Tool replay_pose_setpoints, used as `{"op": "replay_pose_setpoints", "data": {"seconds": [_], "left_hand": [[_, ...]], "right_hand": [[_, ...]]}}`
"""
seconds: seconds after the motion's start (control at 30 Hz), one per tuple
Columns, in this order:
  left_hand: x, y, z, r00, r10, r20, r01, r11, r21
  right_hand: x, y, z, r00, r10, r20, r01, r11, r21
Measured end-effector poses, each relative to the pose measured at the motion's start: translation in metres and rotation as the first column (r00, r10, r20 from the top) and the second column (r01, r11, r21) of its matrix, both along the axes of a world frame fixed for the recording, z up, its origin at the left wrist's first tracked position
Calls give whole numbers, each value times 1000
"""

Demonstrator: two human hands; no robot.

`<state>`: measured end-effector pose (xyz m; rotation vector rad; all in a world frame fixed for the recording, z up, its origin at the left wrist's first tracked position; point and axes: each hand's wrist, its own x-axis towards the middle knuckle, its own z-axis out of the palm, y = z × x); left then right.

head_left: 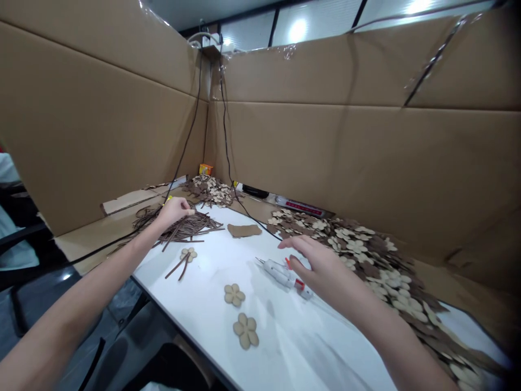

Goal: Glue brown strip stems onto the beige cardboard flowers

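My left hand [178, 210] is over the pile of thin brown strips [191, 227] at the back left, its fingers pinched together; what they hold, if anything, is too small to tell. Above a white and red pen-like tool [280, 274] hovers my right hand [311, 260], thumb and fingers apart and nothing between them. Two beige flower shapes, one [234, 295] behind the other [246, 330], lie on the white table [203, 304]. Further left, a third flower [189, 254] has two brown strips lying across it.
Heaps of beige and brown flower pieces lie along the right [358, 244] and at the back corner [211, 190]. A brown scrap [244, 231] lies mid-table. A black cable [228, 141] hangs down onto the table. Cardboard walls [366, 157] stand behind and left.
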<state>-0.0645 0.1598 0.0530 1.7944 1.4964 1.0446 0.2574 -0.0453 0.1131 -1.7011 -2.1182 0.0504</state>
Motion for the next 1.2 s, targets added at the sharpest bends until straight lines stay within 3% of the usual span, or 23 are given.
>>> {"op": "replay_pose_setpoints", "data": {"seconds": [0.2,0.37,0.53,0.67,0.77,0.87,0.93,1.03,1.2], "left_hand": [[12,-7,17,952,68,297,-64,998,-21],[33,-26,40,799,36,600,-40,999,-7],[71,-77,59,643,-125,756,184,983,6],[101,-125,67,550,-209,809,397,917,-32],[114,-149,71,484,-212,849,484,873,-58],[116,-160,73,425,-131,896,524,843,-126],[112,-163,70,431,-114,895,532,833,-150],[101,-165,56,487,-179,855,523,844,-121],[73,-166,23,649,-279,707,526,836,-153]], "right_hand": [[1,0,3,998,25,-56,-25,1000,0],[-8,-7,6,993,115,-20,-114,992,52],[-23,-10,2,971,234,-52,-223,960,168],[-38,-9,-12,918,335,-213,-298,936,186],[-46,-8,-20,820,321,-474,-282,947,155],[-50,-11,-17,691,311,-653,-280,947,154],[-50,-14,-12,636,291,-715,-286,949,131],[-47,-16,-7,605,226,-764,-268,961,72],[-42,-9,-12,733,142,-666,-179,984,13]]}}
